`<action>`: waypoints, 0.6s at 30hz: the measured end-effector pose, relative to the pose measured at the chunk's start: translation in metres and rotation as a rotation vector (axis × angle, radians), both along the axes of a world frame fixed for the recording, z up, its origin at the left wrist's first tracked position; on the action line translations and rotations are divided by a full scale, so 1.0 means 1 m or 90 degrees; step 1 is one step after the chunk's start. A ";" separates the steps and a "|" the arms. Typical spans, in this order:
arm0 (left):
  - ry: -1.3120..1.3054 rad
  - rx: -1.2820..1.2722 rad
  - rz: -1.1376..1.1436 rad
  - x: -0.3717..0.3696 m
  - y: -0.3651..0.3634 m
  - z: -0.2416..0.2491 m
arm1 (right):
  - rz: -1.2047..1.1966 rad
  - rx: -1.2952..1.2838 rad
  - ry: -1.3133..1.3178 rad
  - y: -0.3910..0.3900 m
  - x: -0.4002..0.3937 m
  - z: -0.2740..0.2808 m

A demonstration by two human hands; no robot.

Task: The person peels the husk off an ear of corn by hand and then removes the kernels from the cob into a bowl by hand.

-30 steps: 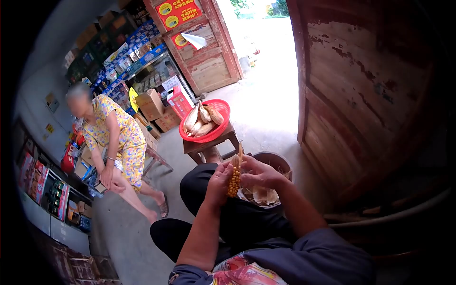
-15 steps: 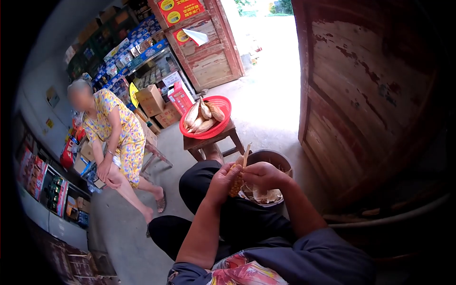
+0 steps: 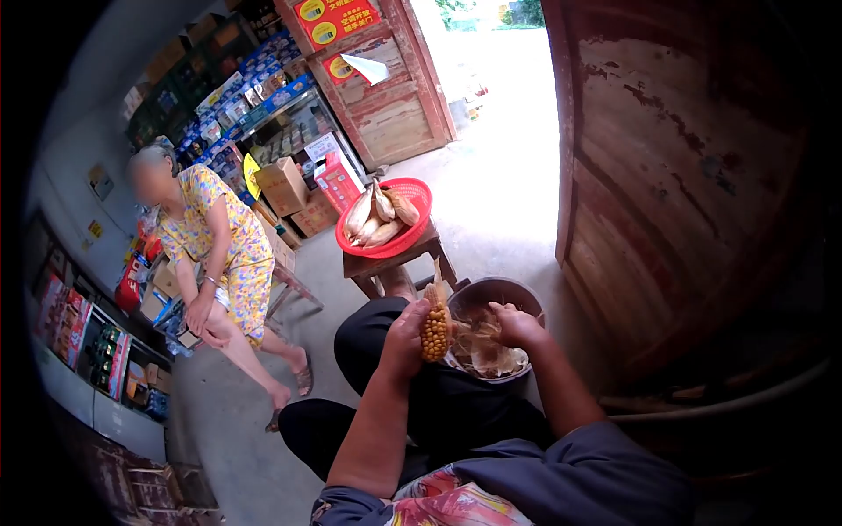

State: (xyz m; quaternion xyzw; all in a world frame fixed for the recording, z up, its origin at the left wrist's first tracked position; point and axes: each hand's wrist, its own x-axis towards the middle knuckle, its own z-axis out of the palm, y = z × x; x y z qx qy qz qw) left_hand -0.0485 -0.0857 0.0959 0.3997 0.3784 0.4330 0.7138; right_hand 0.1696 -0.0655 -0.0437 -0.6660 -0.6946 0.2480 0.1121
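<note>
My left hand (image 3: 405, 337) is wrapped round an ear of corn (image 3: 435, 331), held upright above my lap. Its yellow kernels show on the lower part, and a pale, dry husk tip rises at the top. To the right, my right hand (image 3: 519, 327) is over a round bucket (image 3: 507, 287), with its fingers curled together on what looks like a strip of husk, hard to separate from the pile below. Loose dry husks (image 3: 488, 355) lie inside the bucket, which stands on the floor beside my knee.
A red plastic basket (image 3: 419, 195) with several unhusked ears of corn (image 3: 383, 235) sits on a wooden stool (image 3: 368, 266). At left, another person (image 3: 230, 237) is seated. Cardboard boxes (image 3: 282, 186) and stocked shelves stand behind. A wooden door (image 3: 667, 175) is at right.
My right hand has moved off the corn, right and slightly down, over the bucket. More of the ear's kernels now show in my left hand.
</note>
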 end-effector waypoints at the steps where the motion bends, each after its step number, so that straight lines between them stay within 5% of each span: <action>1: 0.002 0.006 0.002 0.000 0.000 0.000 | 0.002 -0.003 0.002 0.001 -0.002 0.008; 3: 0.014 0.011 0.007 0.000 0.000 0.001 | 0.085 0.086 0.388 0.002 -0.003 0.022; 5: 0.024 0.018 0.005 0.001 0.000 -0.001 | 0.162 -0.038 0.711 0.000 -0.004 0.051; 6: 0.028 0.022 -0.009 0.001 0.001 -0.001 | 0.187 -0.006 0.740 -0.002 -0.006 0.059; 11: 0.062 0.095 -0.019 0.006 0.001 -0.009 | 0.158 0.318 0.473 -0.017 -0.030 0.097; 13: 0.103 0.088 -0.041 0.004 -0.002 -0.006 | 0.110 0.400 0.538 -0.012 -0.047 0.085; 17: -0.024 -0.005 -0.040 -0.003 -0.001 -0.005 | 0.080 0.364 0.589 -0.006 -0.049 0.070; 18: -0.026 -0.004 -0.039 -0.003 0.000 -0.005 | 0.076 0.383 0.480 -0.006 -0.046 0.069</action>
